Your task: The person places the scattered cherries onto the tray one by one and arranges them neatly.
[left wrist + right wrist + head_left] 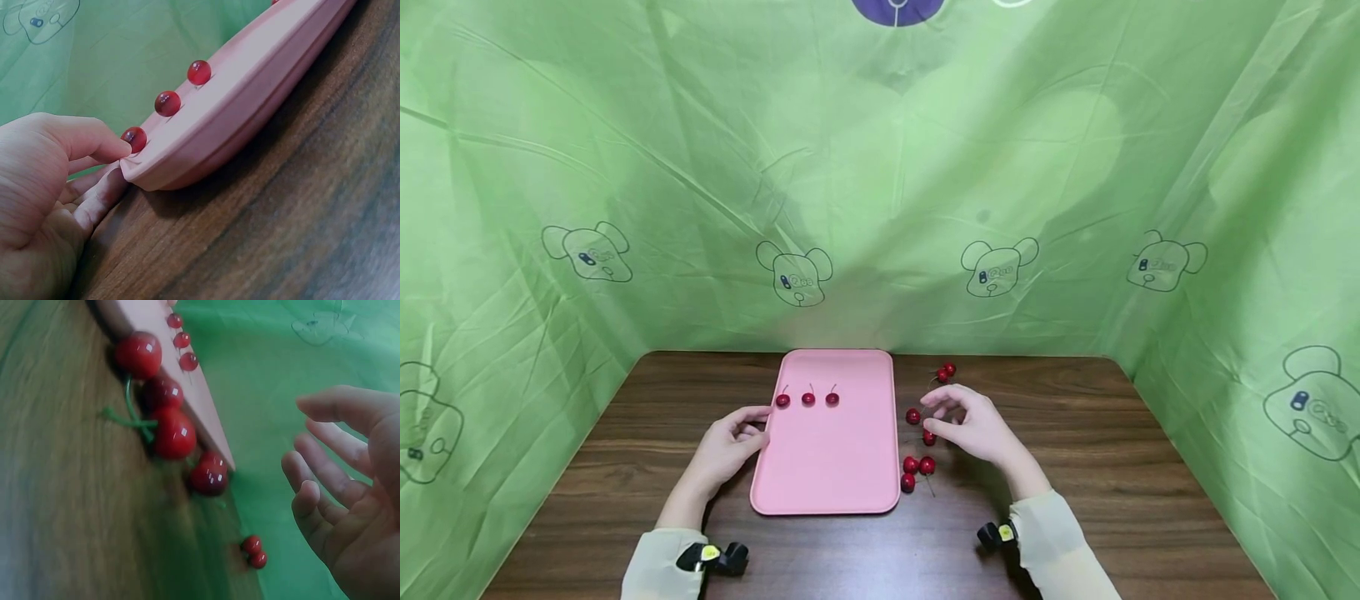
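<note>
A pink tray (831,467) lies in the middle of the wooden table with three red cherries (808,399) in a row near its far end. My left hand (758,425) pinches the tray's left rim (250,106), thumb on top beside the nearest cherry (134,139) and fingers (100,197) under the edge. Several loose cherries (919,465) with green stems lie on the table just right of the tray. My right hand (936,414) hovers above them with relaxed, spread fingers (325,462) and holds nothing. The nearest loose cherry (209,475) is apart from the fingers.
Two more cherries (946,372) lie at the table's far side, right of the tray's top corner. A green printed cloth (880,208) walls in the table at the back and both sides. Bare wooden table (1112,467) extends to the right.
</note>
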